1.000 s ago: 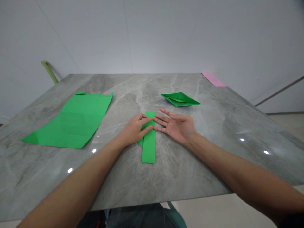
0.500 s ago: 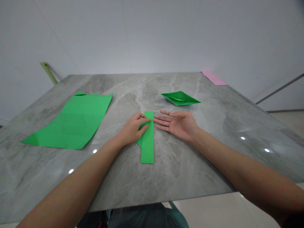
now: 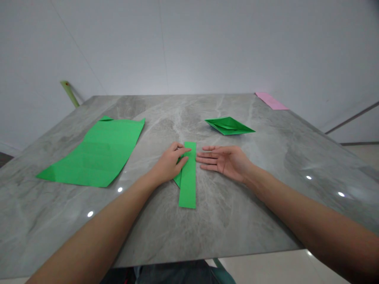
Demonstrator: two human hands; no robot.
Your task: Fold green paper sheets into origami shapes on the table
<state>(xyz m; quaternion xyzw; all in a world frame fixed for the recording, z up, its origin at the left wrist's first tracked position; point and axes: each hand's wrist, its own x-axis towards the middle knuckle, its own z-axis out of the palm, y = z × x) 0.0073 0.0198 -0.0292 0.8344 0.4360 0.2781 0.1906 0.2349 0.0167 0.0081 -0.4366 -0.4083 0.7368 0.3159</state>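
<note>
A narrow green paper strip (image 3: pixel 188 181) lies upright in view on the table in front of me, its near end flat. My left hand (image 3: pixel 170 163) holds the strip down from its left side, thumb and forefinger resting on its upper half and the other fingers bent. Beneath that hand, a slanting green paper edge (image 3: pixel 178 180) sticks out to the left of the strip; the rest of it is hidden. At the strip's right edge is my right hand (image 3: pixel 226 161), open and palm showing, fingers stretched left with the tips at or just beside the paper.
A folded green paper shape (image 3: pixel 230 126) with pointed ends sits farther back to the right. To the left lies a large, creased green sheet (image 3: pixel 100 152). A pink paper (image 3: pixel 271 101) rests at the far right corner of the grey marbled table (image 3: pixel 154 236), near the white wall.
My right hand has come slightly nearer to me along the strip's edge. The left hand keeps its place on the paper. The whole view has shifted a little.
</note>
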